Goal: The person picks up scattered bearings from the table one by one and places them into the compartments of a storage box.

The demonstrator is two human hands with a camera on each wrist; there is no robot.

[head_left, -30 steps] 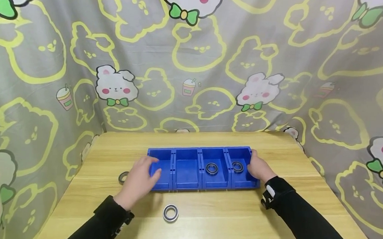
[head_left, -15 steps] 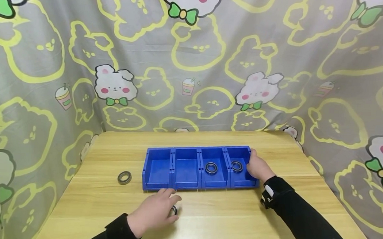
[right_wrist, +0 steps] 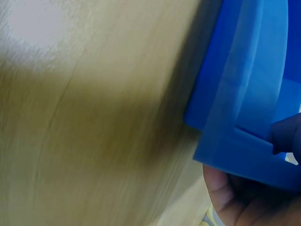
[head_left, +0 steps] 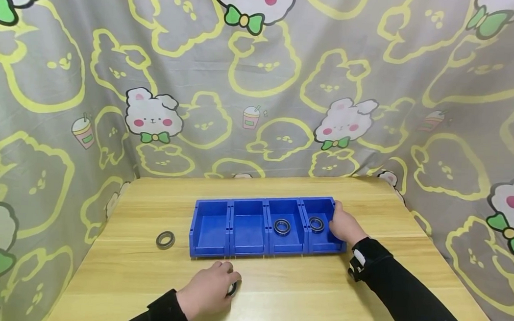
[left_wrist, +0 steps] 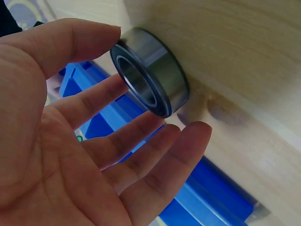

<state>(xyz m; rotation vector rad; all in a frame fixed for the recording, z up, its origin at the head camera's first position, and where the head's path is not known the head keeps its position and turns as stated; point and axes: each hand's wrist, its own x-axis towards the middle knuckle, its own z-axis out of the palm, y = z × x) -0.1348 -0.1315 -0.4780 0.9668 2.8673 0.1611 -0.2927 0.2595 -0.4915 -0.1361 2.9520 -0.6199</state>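
In front of the blue bins, my left hand (head_left: 207,291) pinches a ball bearing (left_wrist: 150,70) between the thumb and the fingers. Its steel outer ring and dark seal show in the left wrist view, close over the table; the hand covers most of it in the head view. My right hand (head_left: 347,225) grips the right side wall of the rightmost blue bin (right_wrist: 244,146), thumb on the inside and fingers outside. A second bearing (head_left: 316,225) lies in that bin, and another bearing (head_left: 282,227) in the bin to its left.
Several joined blue bins form a row on the wooden table (head_left: 292,300); the two left bins (head_left: 212,226) hold nothing. One more bearing (head_left: 165,240) lies flat on the table left of the row. A patterned curtain (head_left: 253,81) surrounds the table's back and sides.
My left hand has moved from the leftmost bin down and right to the bearing in front of the row, and its fingers have closed on it. My right hand stays on the bin.
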